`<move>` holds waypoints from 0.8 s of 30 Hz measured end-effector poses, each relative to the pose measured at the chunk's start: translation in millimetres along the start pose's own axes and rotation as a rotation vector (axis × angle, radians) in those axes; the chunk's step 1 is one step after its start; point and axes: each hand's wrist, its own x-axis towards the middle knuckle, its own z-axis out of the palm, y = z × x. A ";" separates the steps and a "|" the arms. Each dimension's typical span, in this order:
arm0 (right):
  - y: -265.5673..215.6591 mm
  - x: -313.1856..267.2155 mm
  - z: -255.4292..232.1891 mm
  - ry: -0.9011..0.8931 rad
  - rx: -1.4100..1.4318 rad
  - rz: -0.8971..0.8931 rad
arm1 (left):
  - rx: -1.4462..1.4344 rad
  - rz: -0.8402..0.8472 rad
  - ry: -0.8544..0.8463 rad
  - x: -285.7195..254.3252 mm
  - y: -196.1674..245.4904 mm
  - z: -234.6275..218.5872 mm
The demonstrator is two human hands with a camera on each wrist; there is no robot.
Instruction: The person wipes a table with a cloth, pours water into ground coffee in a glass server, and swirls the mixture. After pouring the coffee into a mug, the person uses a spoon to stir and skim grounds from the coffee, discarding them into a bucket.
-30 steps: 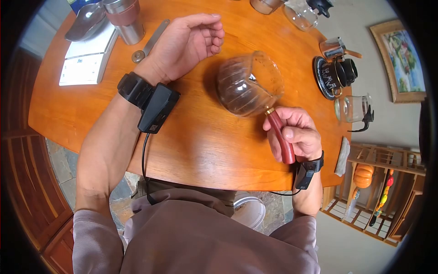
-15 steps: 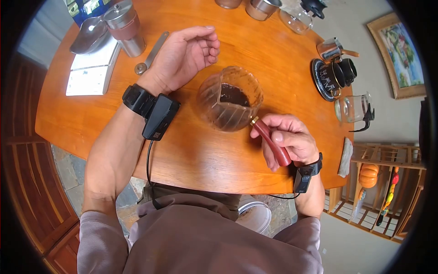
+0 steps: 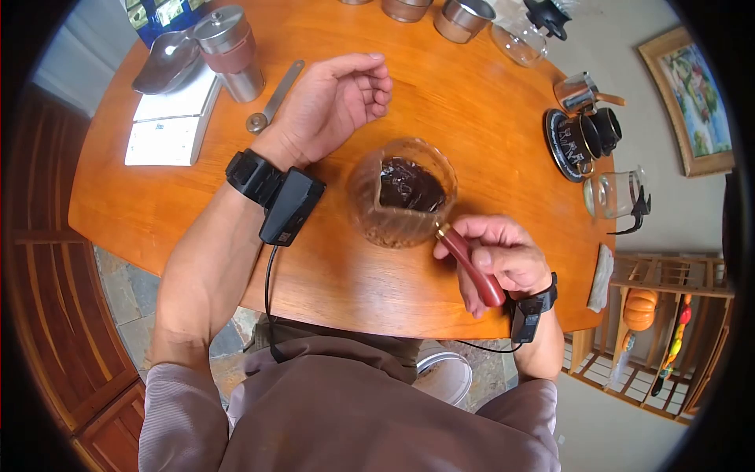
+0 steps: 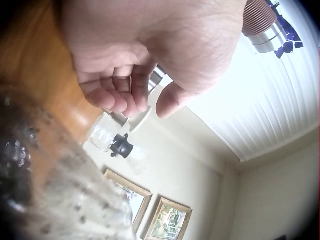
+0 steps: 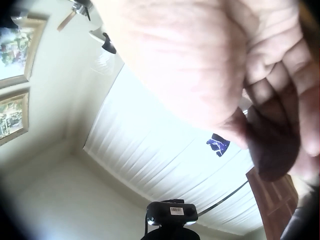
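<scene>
The right hand [image 3: 503,256] grips the red wooden handle [image 3: 474,267] of a ribbed glass pot [image 3: 393,224], which holds dark liquid and has brown specks on its wall. In the right wrist view the fingers are curled round the dark end of the handle [image 5: 272,150]. The left hand [image 3: 338,102] is held over the table behind the pot, palm sideways, fingers loosely curled with nothing in them. In the left wrist view the left hand [image 4: 145,55] is beside the speckled glass [image 4: 75,195], apart from it.
At the left stand a grinder [image 3: 232,59], a metal scoop [image 3: 167,63], a white scale [image 3: 169,134] and a long spoon [image 3: 275,98]. Metal cups [image 3: 462,20] and a glass server [image 3: 519,43] are at the back; a black cup [image 3: 578,141] and a glass jug [image 3: 613,193] at the right.
The pot has swung left and toward the person and tipped more upright, so the dark liquid shows through its mouth. The right hand moved with it; the left hand keeps its pose.
</scene>
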 end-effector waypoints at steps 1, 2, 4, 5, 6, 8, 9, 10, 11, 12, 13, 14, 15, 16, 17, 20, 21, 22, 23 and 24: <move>0.1 3.5 3.8 0.057 0.058 -0.013 | 0.000 0.010 0.003 1.2 -1.0 0.0; -0.4 5.0 6.0 0.115 0.116 -0.027 | -0.001 0.020 0.004 2.4 -2.4 -0.2; -2.7 0.9 3.4 0.114 0.125 -0.012 | -0.007 0.007 0.002 2.7 -3.0 -0.8; -2.4 -1.5 1.6 0.073 0.109 0.001 | -0.010 0.001 0.001 2.8 -1.4 -1.1; -1.3 -2.7 0.7 0.030 0.092 0.016 | -0.009 0.005 0.003 2.4 -0.5 -1.2; 2.8 -0.4 4.9 0.049 0.091 0.005 | -0.001 -0.004 -0.001 2.5 -1.3 -0.1; 2.1 3.0 9.1 0.091 0.110 0.000 | -0.001 -0.009 -0.003 2.5 -1.8 0.4; 1.3 4.8 11.2 0.133 0.129 -0.006 | -0.003 0.004 0.003 2.3 -1.3 0.2; 1.3 4.8 11.1 0.188 0.119 -0.028 | -0.005 0.016 0.009 2.1 -1.8 0.1; 0.9 2.9 9.1 0.191 0.122 -0.029 | -0.005 0.013 0.008 2.2 -2.7 0.2; -0.9 -0.1 5.3 0.137 0.107 -0.027 | -0.008 0.010 0.012 2.4 -2.6 0.1; -2.1 -2.3 1.9 0.082 0.091 -0.024 | -0.010 0.010 0.016 2.4 -1.8 -0.2; -0.9 -3.1 -1.1 0.034 0.092 -0.010 | -0.010 0.012 0.018 2.0 -1.2 -0.6; -1.5 -2.0 1.3 0.033 0.092 -0.009 | -0.003 0.011 0.013 2.1 -0.9 -0.5; -2.0 -0.2 5.9 0.073 0.092 -0.002 | 0.004 0.007 0.005 2.5 -1.3 0.0; -0.3 5.5 6.2 0.126 0.105 -0.031 | 0.000 0.016 0.014 2.3 -1.5 0.3; 0.1 5.9 4.8 0.163 0.056 -0.075 | -0.001 0.014 0.014 2.1 -1.8 0.5; -0.3 6.2 3.9 0.197 0.005 -0.119 | 0.001 0.014 0.021 2.1 -1.8 0.7; -1.5 5.4 3.6 0.231 -0.038 -0.112 | 0.005 0.014 0.028 2.1 -1.7 0.7; -2.4 6.8 8.2 0.232 -0.037 -0.112 | 0.005 0.013 0.028 1.9 -2.0 0.3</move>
